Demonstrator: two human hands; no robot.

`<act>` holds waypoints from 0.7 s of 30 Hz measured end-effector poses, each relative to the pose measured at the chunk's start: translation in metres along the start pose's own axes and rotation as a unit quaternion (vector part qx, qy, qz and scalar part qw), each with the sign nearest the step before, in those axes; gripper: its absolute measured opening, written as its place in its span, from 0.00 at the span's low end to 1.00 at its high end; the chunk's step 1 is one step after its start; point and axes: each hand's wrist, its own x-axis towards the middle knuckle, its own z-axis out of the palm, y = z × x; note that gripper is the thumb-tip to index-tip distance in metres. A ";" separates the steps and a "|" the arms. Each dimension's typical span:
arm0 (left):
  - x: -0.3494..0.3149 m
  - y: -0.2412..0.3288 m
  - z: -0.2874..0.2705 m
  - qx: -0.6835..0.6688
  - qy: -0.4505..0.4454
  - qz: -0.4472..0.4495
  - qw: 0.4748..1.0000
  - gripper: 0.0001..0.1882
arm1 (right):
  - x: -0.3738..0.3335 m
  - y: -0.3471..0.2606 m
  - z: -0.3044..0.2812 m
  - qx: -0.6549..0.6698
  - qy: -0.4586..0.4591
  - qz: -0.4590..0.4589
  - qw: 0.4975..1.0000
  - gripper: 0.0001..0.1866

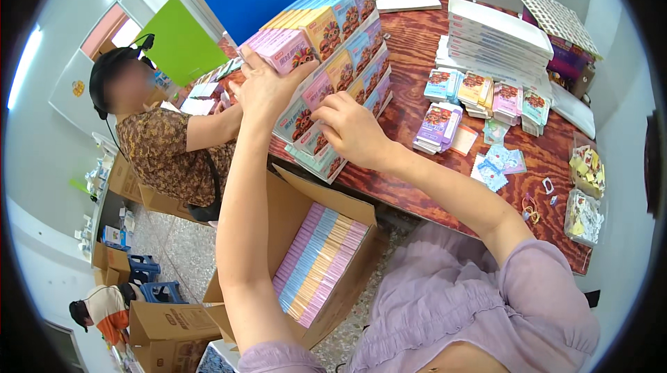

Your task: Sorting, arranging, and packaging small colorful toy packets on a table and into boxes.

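A tall stack of small printed boxes (336,82) in pink, yellow, blue, purple and green rows stands at the table's left edge. My left hand (269,83) is at its top near corner, thumb and fingers spread across the end of a pink box (290,53) and gripping it. Beside the stack's right side, my right hand (354,130) has loosely bent fingers, apart, with nothing seen in them; its fingertips are close to the lower rows. Below my left forearm, an open cardboard carton (360,256) holds upright rows of pink, blue and yellow boxes (322,262).
On the wood-patterned table (410,189) lie bundles of coloured cards (439,126), loose packets (495,164), a pile of white trays (497,43) and clear tubs of scraps (583,217). A co-worker (163,140) works at left; another person (108,310) bends near cartons (170,331).
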 end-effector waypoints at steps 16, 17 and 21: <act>0.010 -0.049 0.000 -0.340 -0.144 0.062 0.927 0.50 | 0.115 0.054 -0.048 -0.162 -0.035 -0.094 0.982 0.25; 0.010 -0.050 0.003 -0.277 -0.108 0.077 0.952 0.50 | 0.121 0.050 -0.052 -0.169 -0.076 -0.061 0.981 0.24; 0.002 -0.049 0.012 -0.138 -0.034 0.131 0.981 0.50 | 0.136 0.042 -0.040 -0.141 -0.005 -0.069 0.988 0.22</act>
